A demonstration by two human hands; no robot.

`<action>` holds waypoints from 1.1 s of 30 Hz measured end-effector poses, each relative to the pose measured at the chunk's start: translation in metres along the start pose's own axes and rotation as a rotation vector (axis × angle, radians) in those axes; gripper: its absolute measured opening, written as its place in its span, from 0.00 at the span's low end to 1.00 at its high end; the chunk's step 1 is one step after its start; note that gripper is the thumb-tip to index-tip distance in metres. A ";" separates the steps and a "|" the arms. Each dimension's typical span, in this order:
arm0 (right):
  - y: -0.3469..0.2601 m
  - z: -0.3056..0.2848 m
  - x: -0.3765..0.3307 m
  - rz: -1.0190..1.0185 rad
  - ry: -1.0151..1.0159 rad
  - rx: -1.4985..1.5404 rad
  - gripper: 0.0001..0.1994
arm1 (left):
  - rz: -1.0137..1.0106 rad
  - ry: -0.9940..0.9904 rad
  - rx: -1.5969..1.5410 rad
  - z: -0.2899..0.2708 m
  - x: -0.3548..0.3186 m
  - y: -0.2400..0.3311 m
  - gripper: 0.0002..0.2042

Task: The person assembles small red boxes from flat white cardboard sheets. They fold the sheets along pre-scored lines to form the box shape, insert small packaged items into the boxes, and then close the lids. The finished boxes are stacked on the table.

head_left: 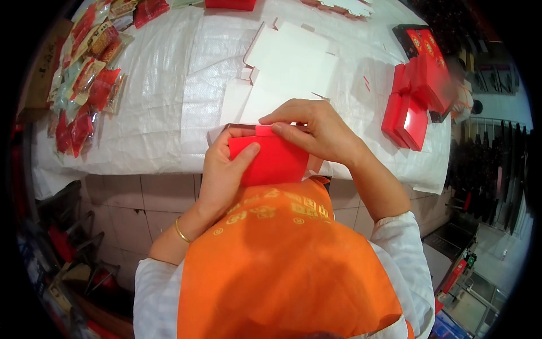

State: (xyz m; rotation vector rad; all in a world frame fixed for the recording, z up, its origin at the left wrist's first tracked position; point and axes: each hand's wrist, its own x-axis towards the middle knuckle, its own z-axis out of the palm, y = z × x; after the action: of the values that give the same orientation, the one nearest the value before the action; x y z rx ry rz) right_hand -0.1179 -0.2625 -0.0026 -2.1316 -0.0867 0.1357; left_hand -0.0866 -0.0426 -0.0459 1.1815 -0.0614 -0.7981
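Close to my orange apron I hold a red cardboard box piece [274,161] at the table's near edge. My left hand [220,166] grips its left side, thumb on the red face and fingers behind. At its far edge, a small pinkish-red flap [263,130] stands out, and my right hand [319,127] pinches beside it with thumb and forefinger. Just beyond my hands lies a flat, unfolded white cardboard blank [293,62] with cut tabs along its sides. The underside of the red piece is hidden from view.
A white woven sheet [152,113] covers the table. Packaged foods in clear and red wrappers [90,79] are heaped at the left. Several red boxes [412,107] are stacked at the right. Another red box [230,4] and more white cardboard [344,7] lie at the far edge.
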 end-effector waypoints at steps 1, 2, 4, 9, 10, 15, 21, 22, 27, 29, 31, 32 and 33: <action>0.000 0.000 -0.002 -0.015 0.010 -0.002 0.11 | 0.006 -0.001 0.000 0.000 -0.001 0.000 0.12; 0.001 0.000 -0.003 -0.025 0.012 -0.021 0.10 | -0.003 0.000 -0.016 0.000 -0.002 0.000 0.12; 0.001 -0.001 -0.004 -0.047 0.018 -0.061 0.10 | -0.021 0.001 -0.050 0.001 -0.004 0.000 0.12; 0.001 0.000 -0.005 -0.033 0.015 -0.045 0.10 | -0.035 -0.001 -0.065 0.002 -0.008 0.003 0.13; 0.001 0.000 -0.006 -0.061 0.014 -0.076 0.10 | -0.034 -0.002 -0.060 0.002 -0.008 0.003 0.13; -0.004 0.003 -0.009 -0.036 0.019 -0.106 0.10 | -0.006 -0.004 -0.062 -0.001 -0.010 0.000 0.13; -0.003 0.007 -0.012 -0.058 0.082 -0.072 0.09 | 0.009 0.007 -0.064 -0.004 -0.008 -0.006 0.14; -0.004 0.007 -0.012 -0.063 0.093 -0.051 0.08 | 0.006 0.007 -0.062 -0.005 -0.008 -0.007 0.14; -0.003 0.006 -0.012 -0.082 0.072 -0.070 0.08 | 0.015 0.013 -0.109 -0.005 -0.008 -0.011 0.14; -0.002 0.005 -0.011 -0.081 0.056 -0.066 0.09 | 0.013 0.009 -0.138 -0.005 -0.009 -0.012 0.15; -0.002 0.005 -0.011 -0.068 0.051 -0.039 0.09 | 0.014 0.002 -0.176 -0.006 -0.010 -0.013 0.15; -0.002 0.005 -0.011 -0.068 0.050 -0.020 0.09 | 0.013 0.002 -0.173 -0.006 -0.011 -0.013 0.15; -0.001 0.004 -0.011 -0.068 0.048 -0.001 0.09 | 0.011 0.002 -0.170 -0.007 -0.011 -0.014 0.15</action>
State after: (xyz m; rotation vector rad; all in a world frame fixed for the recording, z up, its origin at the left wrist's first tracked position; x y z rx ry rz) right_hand -0.1294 -0.2597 -0.0033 -2.1289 -0.1304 0.0443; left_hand -0.0989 -0.0329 -0.0570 1.0207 0.0018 -0.7768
